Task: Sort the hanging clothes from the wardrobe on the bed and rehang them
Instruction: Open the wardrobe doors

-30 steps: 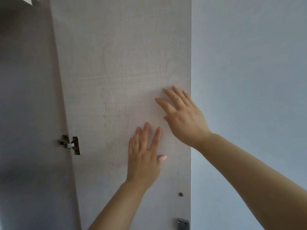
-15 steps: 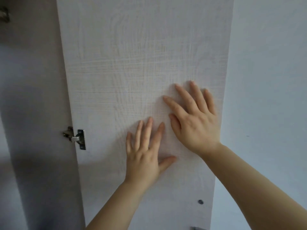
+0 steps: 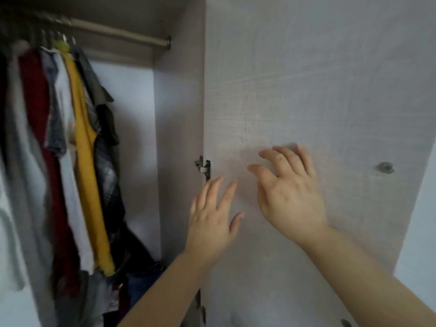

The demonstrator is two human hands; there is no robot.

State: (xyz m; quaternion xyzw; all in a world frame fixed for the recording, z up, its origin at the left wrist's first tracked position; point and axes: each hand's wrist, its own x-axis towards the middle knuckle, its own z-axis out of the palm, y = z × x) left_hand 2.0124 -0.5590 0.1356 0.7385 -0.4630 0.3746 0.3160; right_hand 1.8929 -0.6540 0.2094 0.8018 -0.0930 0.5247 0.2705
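left hand (image 3: 212,223) and right hand (image 3: 290,197) up at the open wardrobe door (image 3: 306,79), fingers spread, holding nothing, near its hinge (image 3: 203,166). hanging clothes (image 3: 80,138) left of the door, on the rail (image 3: 118,31).

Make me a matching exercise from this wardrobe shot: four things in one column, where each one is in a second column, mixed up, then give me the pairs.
Column one:
1. yellow garment
2. hinge
3. rail
4. right hand

Column two:
A. across the top of the wardrobe
B. open, in front of the door panel
C. hanging between a white garment and a dark checked garment
D. on the door's edge, just above the left hand

Pairs: 1-C, 2-D, 3-A, 4-B.
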